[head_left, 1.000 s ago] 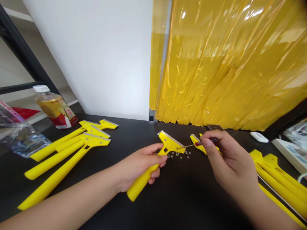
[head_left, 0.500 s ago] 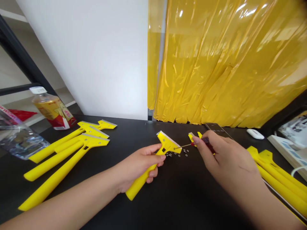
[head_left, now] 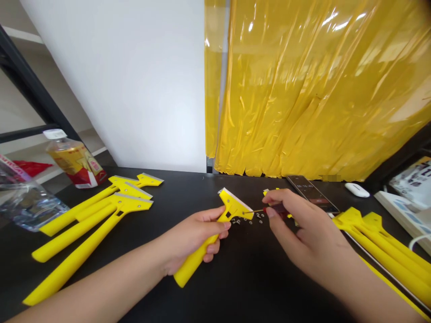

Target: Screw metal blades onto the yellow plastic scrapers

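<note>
My left hand (head_left: 198,233) is closed round the handle of a yellow scraper (head_left: 191,267), whose wide head with a metal blade edge points up and away. In my right hand (head_left: 303,229) is a screwdriver (head_left: 276,208) with a dark red handle, pinched between thumb and fingers. Its thin shaft reaches left, and the tip meets the scraper head near the screw at its right end. Small screws and nuts (head_left: 250,220) lie on the black table behind and beside the scraper head. Small yellow pieces (head_left: 266,192) are partly hidden behind my right hand.
Several yellow scrapers with blades (head_left: 89,242) lie at left, near a drink bottle (head_left: 77,161) and a clear plastic container (head_left: 30,206). More yellow scraper handles (head_left: 387,242) lie at right. Behind are a phone (head_left: 311,193), a white earbud case (head_left: 357,189) and a power strip (head_left: 400,215).
My right hand has turned and its fingers have shifted along the screwdriver handle, uncovering more of the phone. The screwdriver tip stays at the scraper head; my left hand keeps its hold.
</note>
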A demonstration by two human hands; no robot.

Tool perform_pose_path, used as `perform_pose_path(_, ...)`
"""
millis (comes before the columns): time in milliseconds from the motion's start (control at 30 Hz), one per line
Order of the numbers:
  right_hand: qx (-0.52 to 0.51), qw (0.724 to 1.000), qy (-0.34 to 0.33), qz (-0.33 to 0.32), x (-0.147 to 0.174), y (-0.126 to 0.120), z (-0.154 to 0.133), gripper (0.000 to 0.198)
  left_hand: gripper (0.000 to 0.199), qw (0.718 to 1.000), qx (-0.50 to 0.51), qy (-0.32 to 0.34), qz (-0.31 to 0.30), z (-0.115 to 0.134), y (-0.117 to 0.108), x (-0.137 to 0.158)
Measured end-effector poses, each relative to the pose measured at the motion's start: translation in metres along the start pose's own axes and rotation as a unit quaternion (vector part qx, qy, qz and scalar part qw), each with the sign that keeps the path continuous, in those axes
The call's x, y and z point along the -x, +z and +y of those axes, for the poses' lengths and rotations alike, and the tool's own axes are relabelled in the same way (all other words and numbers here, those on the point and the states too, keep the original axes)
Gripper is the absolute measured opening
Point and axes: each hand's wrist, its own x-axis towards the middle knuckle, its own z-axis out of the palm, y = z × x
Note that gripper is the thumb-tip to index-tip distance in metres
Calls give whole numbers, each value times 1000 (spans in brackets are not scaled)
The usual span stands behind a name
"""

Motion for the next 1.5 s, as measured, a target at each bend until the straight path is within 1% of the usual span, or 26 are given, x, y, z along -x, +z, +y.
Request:
perform_pose_path(100,12,999,43,18,1,3,-3,14,41,1000,-5,3,-16,-2,-1,-1)
perform_pose_path(200,17,998,50,21,1,1,-3,17,42,1000,-8,4,-16,-2,-1,-1)
perform_pose_path(300,32,997,71,15,1,-3,-4,8,54,1000,-3,0,-4,-1,2,-1)
perform_pose_path(367,27,996,78,16,1,-4,-4,9,66,1000,5,-5,11,-1,4,0)
perform_pose_path(433,8,997,76,-1,1,-3,-4,12,73,1000,14,-7,27,-1,5,0)
perform_pose_path(533,-1,997,68,-28,1,0,-2,10,76,999,20,-2,41,-1,6,0)
perform_pose_path(633,7,999,44,5,1,2,1,17,77,999,18,0,39,-1,6,-1)
perform_pose_path(733,19,1000,22,11,1,1,3,13,81,999,17,-2,31,-2,5,-1)
perform_pose_path(800,20,1000,8,11,0,-1,2,14,81,999,18,-6,32,-2,5,-1)
perform_pose_path(900,7,1000,-12,5,1,-2,0,24,78,999,20,-13,33,0,6,0)
perform_pose_path(933,10,1000,-12,1,2,-2,0,24,77,999,18,-12,30,1,6,0)
perform_pose_path(1067,39,999,12,9,3,-2,2,18,75,1000,12,-12,21,3,8,1)
perform_pose_path(1167,38,999,16,20,3,-1,3,24,78,1000,11,-14,21,2,7,2)
perform_pose_path(1300,40,998,50,6,2,-2,2,19,70,1000,10,-9,10,1,6,1)
perform_pose_path(1400,21,998,61,8,3,-4,-1,24,61,1000,7,-6,3,2,6,0)
perform_pose_path(1500,-3,996,88,-17,3,-4,-2,22,62,1000,5,-4,0,1,4,-1)
